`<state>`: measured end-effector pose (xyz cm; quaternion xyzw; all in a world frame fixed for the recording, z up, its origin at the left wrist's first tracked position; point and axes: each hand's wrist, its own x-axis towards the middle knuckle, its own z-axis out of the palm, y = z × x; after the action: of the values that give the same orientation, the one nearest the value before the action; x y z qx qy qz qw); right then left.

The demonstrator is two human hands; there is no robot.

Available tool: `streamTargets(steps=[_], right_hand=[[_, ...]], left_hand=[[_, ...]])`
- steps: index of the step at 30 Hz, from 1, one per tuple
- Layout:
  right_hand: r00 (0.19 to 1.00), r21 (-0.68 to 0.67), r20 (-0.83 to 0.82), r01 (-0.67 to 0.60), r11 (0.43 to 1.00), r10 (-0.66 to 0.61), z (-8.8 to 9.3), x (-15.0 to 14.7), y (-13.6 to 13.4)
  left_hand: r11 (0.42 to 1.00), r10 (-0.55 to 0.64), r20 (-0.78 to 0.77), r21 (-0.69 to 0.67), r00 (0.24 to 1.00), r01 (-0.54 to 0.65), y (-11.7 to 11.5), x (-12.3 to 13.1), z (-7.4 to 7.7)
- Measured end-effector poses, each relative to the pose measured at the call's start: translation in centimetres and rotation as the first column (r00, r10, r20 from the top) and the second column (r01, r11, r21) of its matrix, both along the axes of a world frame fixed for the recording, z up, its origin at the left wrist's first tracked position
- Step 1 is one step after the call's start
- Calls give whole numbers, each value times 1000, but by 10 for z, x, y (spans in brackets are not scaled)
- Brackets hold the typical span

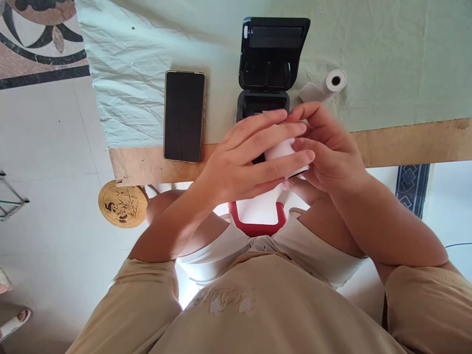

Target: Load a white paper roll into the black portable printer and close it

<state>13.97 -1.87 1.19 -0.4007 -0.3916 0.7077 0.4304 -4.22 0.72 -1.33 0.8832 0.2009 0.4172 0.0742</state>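
Both my hands meet over the table's front edge, just in front of an open black printer [271, 59] with its lid up. Between them is a white paper roll [279, 148], mostly hidden by fingers. My left hand [250, 160] lies across the roll with its fingers pressed against it. My right hand [330, 150] curls round the roll from the other side, thumb underneath. A second white paper roll [334, 82] lies on the cloth to the right of the printer.
A dark phone [183, 115] lies face up left of the printer on the pale green cloth [129, 73] over a wooden table [405, 140]. A red-framed stool [258, 228] shows beneath my hands. A round bamboo disc [123, 203] is by the table's left corner.
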Motion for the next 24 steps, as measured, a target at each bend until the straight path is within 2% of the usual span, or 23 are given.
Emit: streamTargets(steps=[1, 3, 4, 6, 8, 12, 16, 21, 24], right_hand=[[1000, -9, 12, 18, 1000, -18, 0, 0, 0], [1000, -7, 6, 4, 1000, -4, 0, 2, 1], [999, 5, -13, -39, 999, 39, 0, 4, 2], [990, 55, -43, -129, 990, 131, 1, 8, 2], [986, 111, -27, -159, 981, 163, 2, 10, 2], [993, 163, 69, -104, 981, 93, 4, 10, 1], [989, 180, 144, -53, 982, 27, 3, 14, 4], [991, 229, 120, -88, 969, 62, -4, 19, 8], [993, 256, 111, -65, 965, 37, -9, 21, 9]], left_hand=[[999, -10, -19, -35, 1000, 9, 0, 1, -3], [997, -3, 49, -81, 999, 7, 0, 2, -7], [999, -19, 119, -41, 993, 24, 1, 1, -8], [991, 47, 142, -127, 989, -29, 1, 1, -8], [988, 36, 143, -155, 989, -14, 0, -1, -6], [981, 18, 196, -194, 980, 20, -4, -1, -4], [970, 135, 246, -230, 960, -77, -6, -4, -5], [952, 224, 236, -261, 946, -160, -4, -9, -4], [963, 237, 244, -185, 940, -195, -3, -8, -6]])
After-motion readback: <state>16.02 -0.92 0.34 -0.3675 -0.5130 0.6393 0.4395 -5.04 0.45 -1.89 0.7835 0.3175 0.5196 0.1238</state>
